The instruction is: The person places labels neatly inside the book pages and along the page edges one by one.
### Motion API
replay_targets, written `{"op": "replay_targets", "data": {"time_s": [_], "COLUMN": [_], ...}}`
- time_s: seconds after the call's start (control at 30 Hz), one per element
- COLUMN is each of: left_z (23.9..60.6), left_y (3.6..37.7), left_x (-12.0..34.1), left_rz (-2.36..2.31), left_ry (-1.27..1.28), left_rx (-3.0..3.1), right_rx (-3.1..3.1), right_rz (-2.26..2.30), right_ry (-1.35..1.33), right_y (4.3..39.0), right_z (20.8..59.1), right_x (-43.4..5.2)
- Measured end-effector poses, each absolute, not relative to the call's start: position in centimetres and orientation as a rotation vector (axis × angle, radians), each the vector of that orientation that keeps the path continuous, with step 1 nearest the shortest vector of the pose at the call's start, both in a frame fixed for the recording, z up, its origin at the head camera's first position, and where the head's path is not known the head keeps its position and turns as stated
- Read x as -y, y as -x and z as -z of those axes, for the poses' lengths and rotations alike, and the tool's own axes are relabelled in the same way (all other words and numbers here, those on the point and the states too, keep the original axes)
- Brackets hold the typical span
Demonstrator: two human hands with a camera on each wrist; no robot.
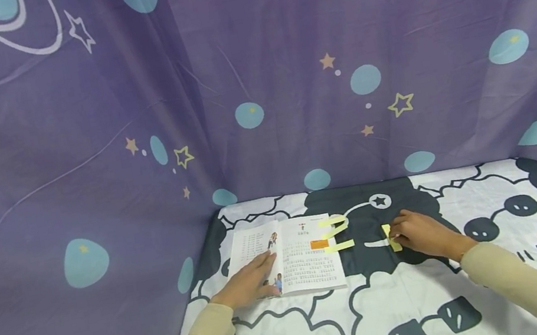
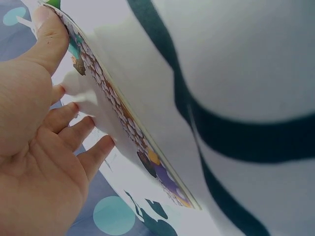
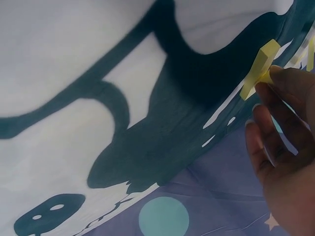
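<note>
An open book [image 1: 312, 279] lies on the patterned cloth, with print and small coloured pictures on its pages. My left hand [image 1: 247, 284] rests on the left page, its fingers extended; in the left wrist view the thumb sits at the book's edge. Several yellow sticky strips [image 1: 339, 246] jut from the right page's outer edge, and an orange sticky strip [image 1: 319, 244] lies across its text. To the right of the book, my right hand [image 1: 424, 233] pinches a small yellow sticky note pad [image 3: 260, 69] between thumb and index finger, the other fingers loosely bent.
A black and white cartoon cloth [image 1: 297, 330] covers the table. Behind and to the left hangs a purple curtain [image 1: 297, 144] with moons, stars and blue spots, meeting the table's far edge.
</note>
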State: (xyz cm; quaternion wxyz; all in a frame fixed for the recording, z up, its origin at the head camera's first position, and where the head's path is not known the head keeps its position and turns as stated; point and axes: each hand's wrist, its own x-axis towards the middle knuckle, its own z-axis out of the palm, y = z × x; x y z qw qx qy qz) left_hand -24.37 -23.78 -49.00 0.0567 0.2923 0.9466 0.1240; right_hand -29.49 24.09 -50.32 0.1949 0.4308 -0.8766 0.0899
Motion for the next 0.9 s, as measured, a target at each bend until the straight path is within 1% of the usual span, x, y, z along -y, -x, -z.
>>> {"op": "replay_targets", "data": {"time_s": [0.53, 0.9], "left_z": [49.0, 48.9], "left_y": [24.5, 24.6], "left_x": [23.8, 23.9], "left_rz": [-0.370, -0.376], "left_ry": [-0.900, -0.905], "left_rx": [-2.866, -2.857], "right_rx": [2.502, 2.480], "right_rz": [-0.122, -0.074], "right_ry": [-1.008, -0.951], "right_y": [30.5, 31.2], "right_z": [50.4, 50.5], "right_x": [-22.1, -21.4]}}
